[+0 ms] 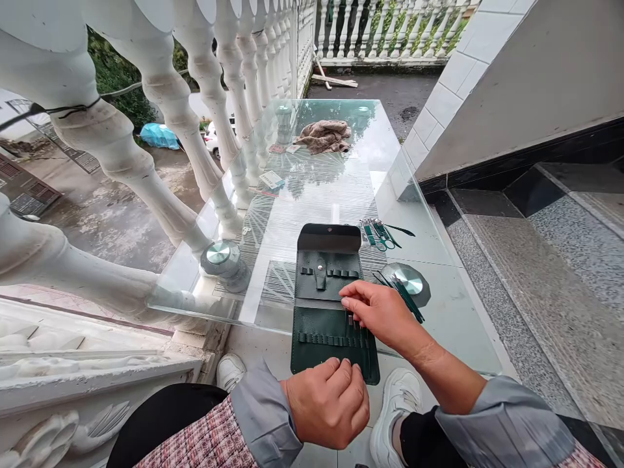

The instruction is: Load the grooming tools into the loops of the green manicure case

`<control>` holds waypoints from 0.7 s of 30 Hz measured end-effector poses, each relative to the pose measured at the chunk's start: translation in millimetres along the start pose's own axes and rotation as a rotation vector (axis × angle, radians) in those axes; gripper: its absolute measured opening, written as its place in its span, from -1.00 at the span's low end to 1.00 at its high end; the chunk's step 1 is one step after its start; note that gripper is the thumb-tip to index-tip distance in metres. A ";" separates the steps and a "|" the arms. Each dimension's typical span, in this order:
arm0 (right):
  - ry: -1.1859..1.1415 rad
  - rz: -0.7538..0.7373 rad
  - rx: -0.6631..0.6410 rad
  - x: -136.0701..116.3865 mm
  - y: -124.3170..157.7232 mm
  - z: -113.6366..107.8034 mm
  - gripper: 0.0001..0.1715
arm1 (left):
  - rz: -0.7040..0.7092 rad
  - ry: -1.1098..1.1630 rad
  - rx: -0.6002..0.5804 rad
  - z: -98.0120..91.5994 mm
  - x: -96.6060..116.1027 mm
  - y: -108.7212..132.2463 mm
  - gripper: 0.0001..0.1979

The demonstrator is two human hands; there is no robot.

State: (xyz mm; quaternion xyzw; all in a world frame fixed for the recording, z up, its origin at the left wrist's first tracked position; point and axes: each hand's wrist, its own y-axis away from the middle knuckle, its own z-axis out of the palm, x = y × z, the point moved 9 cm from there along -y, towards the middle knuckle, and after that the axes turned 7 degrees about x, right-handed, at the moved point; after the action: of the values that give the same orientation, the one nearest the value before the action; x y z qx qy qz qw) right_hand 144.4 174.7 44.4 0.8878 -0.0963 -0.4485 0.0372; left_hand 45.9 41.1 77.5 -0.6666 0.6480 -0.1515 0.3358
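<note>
One dark green case (316,303) lies unfolded near the close edge of the glass desk (433,260), its lower end reaching past that edge toward the person. Its skin looks like smooth leather, stitched along the border, with a black top flap and a small metal snap. Most of the upper loops (341,273) and lower loops (316,338) look bare; a few slim pieces seem to sit at the lower right, so I judge the case barely stocked, with most tools outside it. The right hand (385,313) is over that side, thumb and forefinger brought together; whether they grip a tool cannot be told. The left hand (327,402) is loosely curled by the bottom edge, its grasp hidden. Just beyond the case, to the right, lie a green-handled tool cluster (383,234), scissors among it, and, nearer, some slender dark tools (408,296) beside a round, brushed-metal disc (409,282). Farther off, a crumpled, nubbly brown cloth (324,136) rests on the glass. White, bulging balusters (163,97) line the left, speckled stone steps (536,240) the right.
</note>
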 end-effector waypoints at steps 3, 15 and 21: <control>0.129 -0.148 0.050 -9.7 0.6 -4.0 -0.86 | 0.000 -0.005 0.004 -0.4 0.8 -0.3 -0.75; 0.330 -0.435 0.052 -19.9 16.4 0.9 -0.86 | -0.004 -0.020 0.009 -1.6 -1.2 -0.9 -0.74; 0.365 -0.529 0.091 -22.5 20.7 -2.8 -0.74 | 0.006 -0.044 -0.016 1.2 -0.1 1.5 -0.74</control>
State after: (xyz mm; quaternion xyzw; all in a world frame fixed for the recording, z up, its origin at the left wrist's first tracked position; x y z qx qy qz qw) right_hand 130.8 159.0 67.0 0.9486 0.1259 -0.2712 -0.1036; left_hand 45.6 41.6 75.7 -0.6706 0.6436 -0.1304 0.3450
